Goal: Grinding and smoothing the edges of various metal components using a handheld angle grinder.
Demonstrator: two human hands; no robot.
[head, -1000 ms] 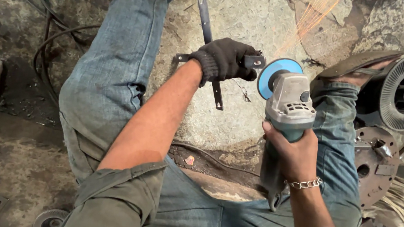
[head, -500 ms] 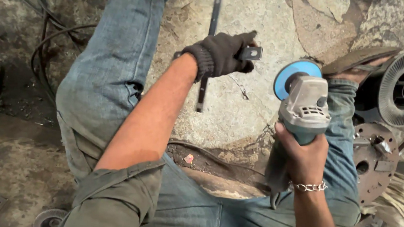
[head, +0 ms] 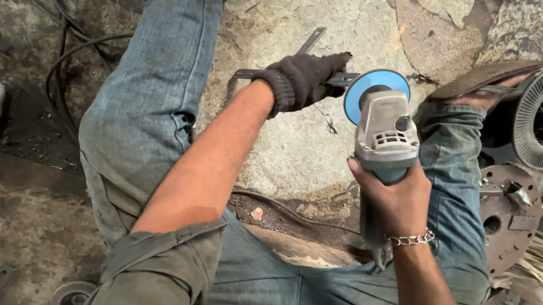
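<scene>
The left hand (head: 305,77), in a dark knit glove, grasps a flat grey metal strip (head: 342,79) against the stone floor, while the bare right hand (head: 393,197) grips a grey angle grinder (head: 384,133) whose blue disc (head: 375,93) touches the strip just beside the gloved fingers.

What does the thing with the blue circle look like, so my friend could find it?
Start at the big pale stone slab between the person's legs. At its right edge, the bare right hand grips a grey grinder. It is the only tool with a round blue disc at its tip, touching the metal bar that the gloved left hand holds.
</scene>
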